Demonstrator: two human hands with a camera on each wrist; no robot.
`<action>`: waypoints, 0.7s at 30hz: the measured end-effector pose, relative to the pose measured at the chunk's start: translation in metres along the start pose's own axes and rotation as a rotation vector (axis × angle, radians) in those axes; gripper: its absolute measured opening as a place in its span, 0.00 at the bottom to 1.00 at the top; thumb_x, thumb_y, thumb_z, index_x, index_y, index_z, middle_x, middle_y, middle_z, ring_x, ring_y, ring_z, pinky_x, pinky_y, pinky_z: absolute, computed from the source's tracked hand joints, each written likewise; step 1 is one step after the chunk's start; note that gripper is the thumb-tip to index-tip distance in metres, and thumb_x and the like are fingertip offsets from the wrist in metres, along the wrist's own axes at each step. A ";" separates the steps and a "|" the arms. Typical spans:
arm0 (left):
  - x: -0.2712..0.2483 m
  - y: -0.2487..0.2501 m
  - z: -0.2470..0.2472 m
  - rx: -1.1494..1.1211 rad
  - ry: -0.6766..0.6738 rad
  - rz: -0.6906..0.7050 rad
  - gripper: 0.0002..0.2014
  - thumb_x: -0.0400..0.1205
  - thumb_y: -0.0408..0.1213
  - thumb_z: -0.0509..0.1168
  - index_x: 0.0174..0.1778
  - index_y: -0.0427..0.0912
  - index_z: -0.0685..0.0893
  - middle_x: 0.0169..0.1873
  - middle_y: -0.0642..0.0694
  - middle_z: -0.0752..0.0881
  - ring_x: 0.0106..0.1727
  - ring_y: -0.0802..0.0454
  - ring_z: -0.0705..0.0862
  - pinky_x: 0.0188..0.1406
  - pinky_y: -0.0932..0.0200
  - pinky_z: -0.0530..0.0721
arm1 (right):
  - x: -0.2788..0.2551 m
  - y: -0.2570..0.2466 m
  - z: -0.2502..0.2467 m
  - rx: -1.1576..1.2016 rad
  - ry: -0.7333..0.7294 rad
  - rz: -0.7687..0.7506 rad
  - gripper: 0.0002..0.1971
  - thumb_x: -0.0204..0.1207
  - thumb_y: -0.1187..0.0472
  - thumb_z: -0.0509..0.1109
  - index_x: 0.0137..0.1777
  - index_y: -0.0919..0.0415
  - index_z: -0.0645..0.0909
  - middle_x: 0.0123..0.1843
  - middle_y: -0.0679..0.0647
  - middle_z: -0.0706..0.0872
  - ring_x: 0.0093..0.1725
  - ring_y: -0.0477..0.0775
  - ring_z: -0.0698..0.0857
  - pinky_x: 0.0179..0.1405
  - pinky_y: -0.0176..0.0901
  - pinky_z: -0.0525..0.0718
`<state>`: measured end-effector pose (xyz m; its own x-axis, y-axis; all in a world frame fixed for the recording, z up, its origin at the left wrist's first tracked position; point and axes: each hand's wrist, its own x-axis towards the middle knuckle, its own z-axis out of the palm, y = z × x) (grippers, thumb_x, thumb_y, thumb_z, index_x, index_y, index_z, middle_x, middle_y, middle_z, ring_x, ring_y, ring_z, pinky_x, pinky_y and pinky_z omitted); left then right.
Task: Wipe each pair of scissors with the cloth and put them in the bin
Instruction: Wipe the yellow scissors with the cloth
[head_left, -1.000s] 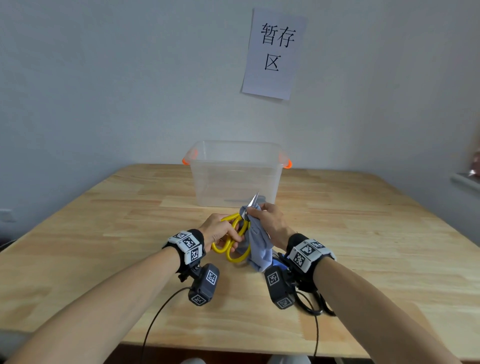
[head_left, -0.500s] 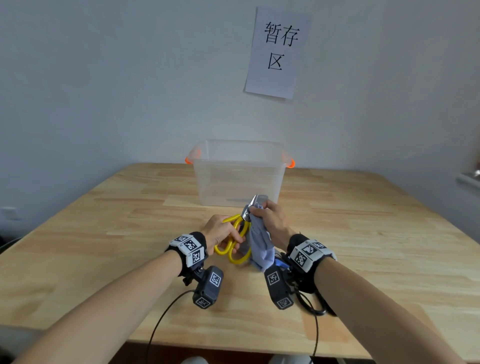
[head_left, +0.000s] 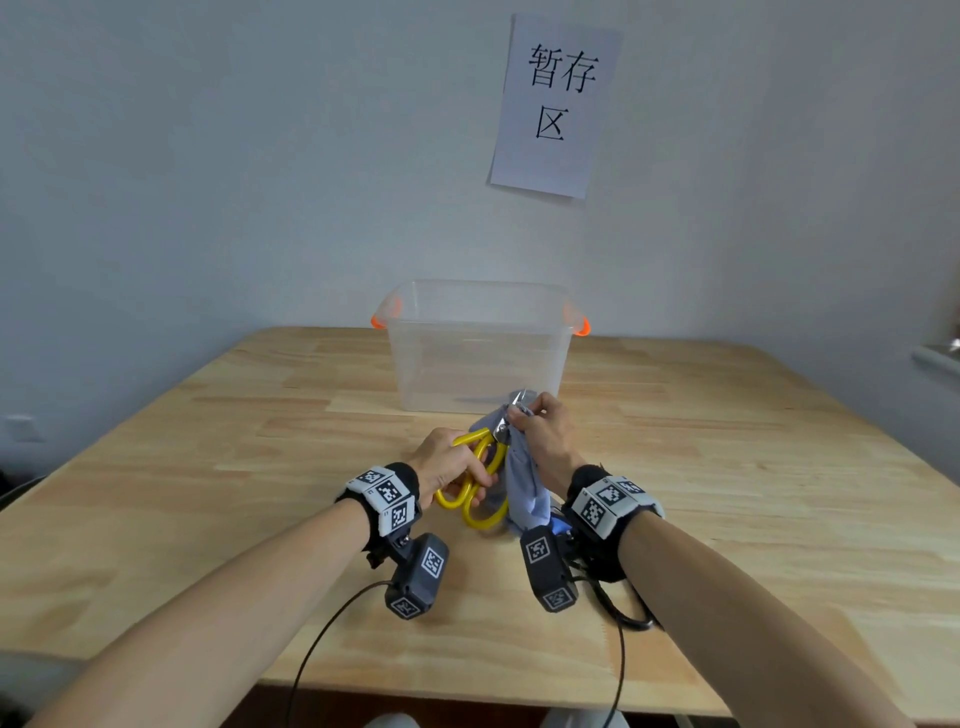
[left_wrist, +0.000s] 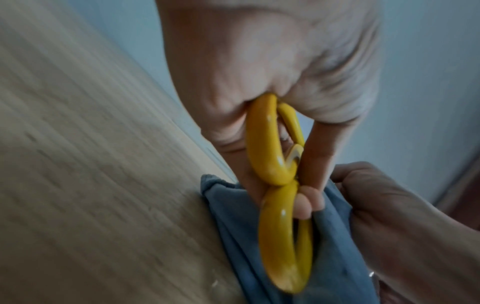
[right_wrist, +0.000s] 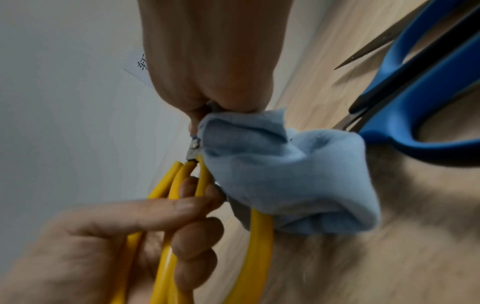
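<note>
Left hand (head_left: 448, 462) fingers curled through yellow scissors (head_left: 480, 486) handles, blades pointing away toward bin (head_left: 478, 345), right hand (head_left: 545, 436) pinching cloth (head_left: 524, 488) around them

Bin (head_left: 475, 358) on table (head_left: 727, 493), behind scissors (head_left: 475, 486).

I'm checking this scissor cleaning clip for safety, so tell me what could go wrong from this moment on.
1. The right hand pinches the cloth around the blades of the yellow scissors, and the tip pokes out past the fingers, so a slip could nick skin.
2. The left hand grips only the handle loops, so the blades might open during the wipe.
3. The blue scissors lie under the right wrist, where the dangling cloth could snag or drag them.
</note>
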<state>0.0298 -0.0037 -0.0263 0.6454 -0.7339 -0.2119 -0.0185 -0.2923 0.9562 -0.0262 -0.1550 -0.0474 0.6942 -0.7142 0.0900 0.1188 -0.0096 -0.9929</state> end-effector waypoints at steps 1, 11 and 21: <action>0.001 0.000 0.000 -0.005 0.004 0.002 0.11 0.71 0.15 0.70 0.36 0.35 0.81 0.27 0.36 0.85 0.27 0.40 0.84 0.31 0.52 0.86 | -0.001 0.001 0.002 -0.016 0.017 -0.020 0.15 0.80 0.68 0.72 0.37 0.58 0.70 0.33 0.57 0.82 0.34 0.53 0.84 0.33 0.46 0.84; 0.003 -0.003 -0.006 -0.014 0.004 -0.039 0.10 0.70 0.15 0.70 0.35 0.34 0.82 0.28 0.33 0.84 0.27 0.39 0.83 0.30 0.51 0.84 | -0.004 0.002 0.000 -0.060 -0.134 0.064 0.12 0.84 0.66 0.69 0.41 0.60 0.69 0.34 0.56 0.84 0.29 0.45 0.85 0.27 0.36 0.83; 0.001 0.005 -0.003 0.102 -0.007 0.013 0.11 0.70 0.15 0.69 0.37 0.34 0.80 0.30 0.30 0.84 0.24 0.40 0.84 0.27 0.55 0.85 | -0.002 0.004 0.007 -0.131 0.035 0.014 0.12 0.78 0.61 0.73 0.39 0.55 0.72 0.41 0.67 0.87 0.44 0.67 0.88 0.48 0.66 0.88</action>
<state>0.0324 -0.0044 -0.0214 0.6390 -0.7423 -0.2014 -0.1046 -0.3433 0.9334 -0.0219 -0.1487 -0.0513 0.6697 -0.7388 0.0757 0.0140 -0.0893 -0.9959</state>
